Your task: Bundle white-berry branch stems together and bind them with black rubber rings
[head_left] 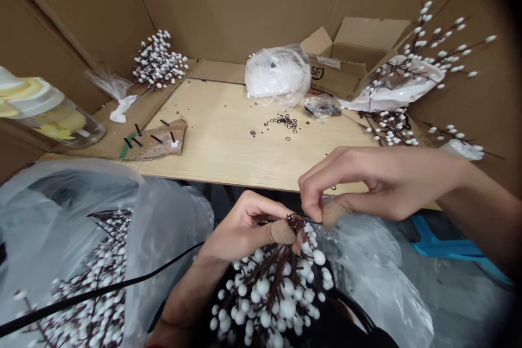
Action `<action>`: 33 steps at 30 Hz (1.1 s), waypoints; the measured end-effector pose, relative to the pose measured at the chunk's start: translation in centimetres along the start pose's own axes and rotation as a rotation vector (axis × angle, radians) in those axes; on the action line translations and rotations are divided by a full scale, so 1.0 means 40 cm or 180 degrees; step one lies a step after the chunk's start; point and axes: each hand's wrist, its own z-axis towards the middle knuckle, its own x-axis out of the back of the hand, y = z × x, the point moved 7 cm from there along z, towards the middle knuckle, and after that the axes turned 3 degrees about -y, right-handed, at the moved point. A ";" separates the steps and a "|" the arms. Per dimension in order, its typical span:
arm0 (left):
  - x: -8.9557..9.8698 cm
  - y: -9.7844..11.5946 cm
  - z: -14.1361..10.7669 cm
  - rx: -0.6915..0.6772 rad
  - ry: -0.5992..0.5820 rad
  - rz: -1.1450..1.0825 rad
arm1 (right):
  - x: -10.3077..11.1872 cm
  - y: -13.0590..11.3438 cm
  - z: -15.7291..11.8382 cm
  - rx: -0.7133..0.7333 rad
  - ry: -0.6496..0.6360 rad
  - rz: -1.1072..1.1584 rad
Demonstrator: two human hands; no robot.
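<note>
White-berried bunch (287,307) before the worktop (220,136), its stem ends (294,223) gathered, clamped in the left hand (244,228); right hand (367,179) pinches a dark strand (312,220) there, fastening seemingly unfinished. Loose black rings (285,121) nearby; more stems (106,261) in a plastic bag (175,212).

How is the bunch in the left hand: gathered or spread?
Both: gathered at the stem ends, where the left hand pinches the bunch; spread below, where white berries fan out.

I'm counting two hands (244,228) (379,179), one held berry bunch (265,287), one bottle (57,111), one printed box (336,73) and perhaps six black pegs (156,139).
</note>
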 end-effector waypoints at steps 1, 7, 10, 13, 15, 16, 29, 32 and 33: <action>0.001 0.001 -0.001 -0.0037 0.0016 0.0036 | -0.004 -0.002 -0.001 0.0037 0.0032 0.0007; 0.000 0.005 -0.010 -0.0115 0.0110 0.0256 | -0.036 -0.023 -0.014 0.0331 0.0180 0.0036; -0.001 0.005 -0.016 -0.0141 0.0173 0.0328 | -0.051 -0.031 -0.021 0.0317 0.0332 0.0088; -0.004 0.011 -0.019 -0.0175 0.0238 0.0496 | -0.059 -0.021 -0.028 0.0027 0.0504 0.0285; -0.006 0.019 -0.019 -0.0218 0.0261 0.0639 | -0.063 -0.001 -0.033 -0.0230 0.0563 0.0590; -0.006 0.024 -0.018 -0.0242 0.0272 0.0713 | -0.066 0.008 -0.034 -0.0308 0.0566 0.0781; 0.008 0.031 -0.027 -0.0393 0.0714 0.1008 | -0.067 0.004 -0.034 -0.0337 0.0999 0.0736; 0.002 0.041 -0.027 -0.0497 0.0681 0.1159 | -0.063 0.016 -0.041 -0.0422 0.1007 0.0745; -0.001 0.042 -0.027 -0.0507 0.0649 0.1211 | -0.060 0.020 -0.043 -0.0479 0.0997 0.0697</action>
